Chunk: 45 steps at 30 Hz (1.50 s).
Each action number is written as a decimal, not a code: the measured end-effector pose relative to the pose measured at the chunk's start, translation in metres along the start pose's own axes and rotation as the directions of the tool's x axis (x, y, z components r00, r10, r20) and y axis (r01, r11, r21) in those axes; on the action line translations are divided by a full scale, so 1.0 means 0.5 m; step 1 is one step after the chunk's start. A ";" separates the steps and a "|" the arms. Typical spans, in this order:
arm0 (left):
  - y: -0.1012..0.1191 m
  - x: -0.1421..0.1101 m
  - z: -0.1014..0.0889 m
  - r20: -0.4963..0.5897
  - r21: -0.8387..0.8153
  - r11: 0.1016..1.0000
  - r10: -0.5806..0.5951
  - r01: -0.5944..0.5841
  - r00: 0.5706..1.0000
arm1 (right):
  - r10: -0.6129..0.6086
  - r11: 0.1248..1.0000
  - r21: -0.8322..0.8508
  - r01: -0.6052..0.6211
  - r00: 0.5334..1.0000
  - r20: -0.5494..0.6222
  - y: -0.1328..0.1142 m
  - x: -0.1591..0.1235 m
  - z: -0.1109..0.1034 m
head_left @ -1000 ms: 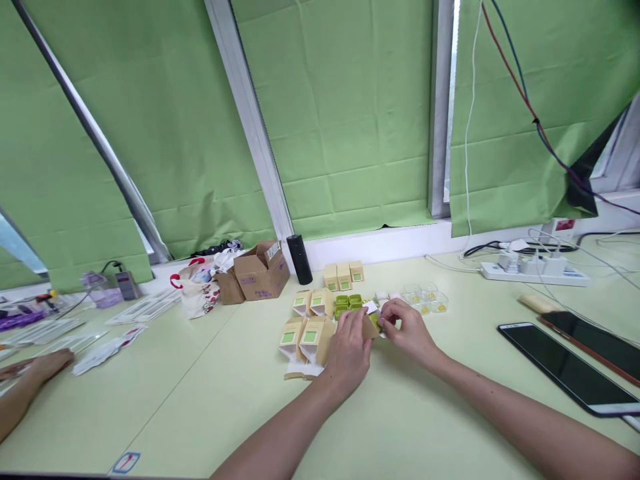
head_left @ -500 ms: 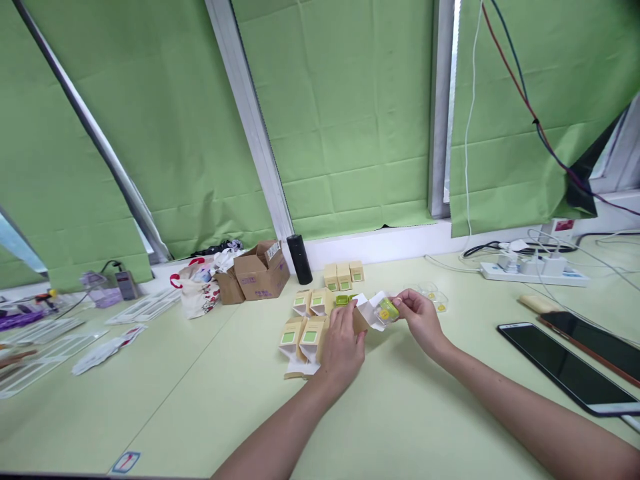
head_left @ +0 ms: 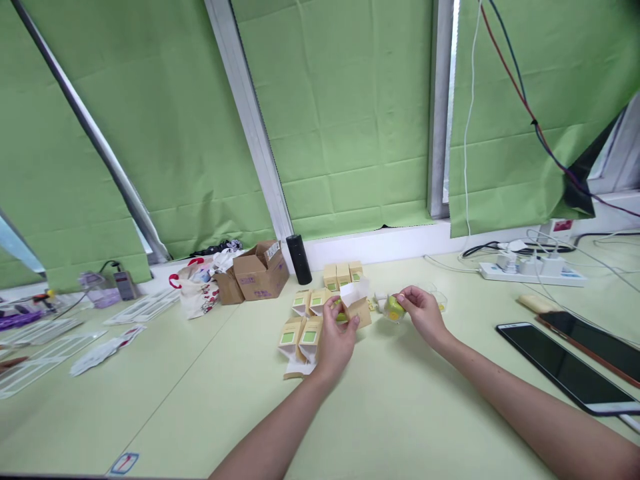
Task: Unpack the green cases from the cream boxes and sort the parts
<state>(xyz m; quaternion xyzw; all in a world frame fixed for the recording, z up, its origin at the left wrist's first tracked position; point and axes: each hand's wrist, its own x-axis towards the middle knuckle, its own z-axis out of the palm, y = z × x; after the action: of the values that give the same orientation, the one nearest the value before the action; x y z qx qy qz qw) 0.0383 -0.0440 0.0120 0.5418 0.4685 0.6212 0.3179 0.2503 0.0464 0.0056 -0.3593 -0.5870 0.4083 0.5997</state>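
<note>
My left hand (head_left: 336, 341) grips a small brown cardboard box (head_left: 358, 311) with its white-lined flap standing up. Between the fingertips of my right hand (head_left: 424, 319) is a small green and yellow item in clear plastic (head_left: 394, 309), held just right of that box and apart from it. Several more brown boxes with green labels (head_left: 311, 333) stand left of my left hand, with white flaps at their near side. Behind them are further small boxes (head_left: 343, 274). A clear plastic container (head_left: 441, 299) lies behind my right hand, partly hidden.
A black cylinder (head_left: 299, 259) stands by the wall next to an open carton (head_left: 261, 272) and a cloth bag (head_left: 195, 293). To the right lie a power strip (head_left: 533, 274) and two phones (head_left: 560, 363). White frames (head_left: 50, 363) and another person's hand (head_left: 13, 364) are far left.
The green and yellow item has come out of the box opening and moved clear of it in my right hand. My left hand has turned the box, its flap now upright.
</note>
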 end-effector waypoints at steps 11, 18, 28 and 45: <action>0.000 0.016 0.002 0.102 -0.488 0.855 -0.145 0.177 0.984 | 0.005 0.887 -0.451 0.098 0.975 0.221 0.002 -0.024 0.009; 0.009 0.010 -0.003 0.139 -0.585 0.772 -0.207 0.250 0.968 | 0.077 0.825 -0.555 0.101 0.955 0.288 -0.008 -0.027 0.012; 0.012 0.008 0.001 0.175 -0.587 0.756 -0.231 0.290 0.957 | -0.060 0.854 -0.480 0.202 0.954 0.294 -0.016 -0.033 0.014; 0.007 -0.005 0.011 0.169 -0.404 0.886 -0.171 0.227 0.971 | -0.016 1.000 -0.006 0.019 0.944 0.330 -0.071 -0.063 0.053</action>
<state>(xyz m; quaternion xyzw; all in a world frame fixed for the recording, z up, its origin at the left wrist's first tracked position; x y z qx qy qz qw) 0.0443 -0.0460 0.0140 0.4485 0.3553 0.6352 0.5188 0.2270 0.0020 0.0265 -0.2832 -0.6842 0.4545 0.4950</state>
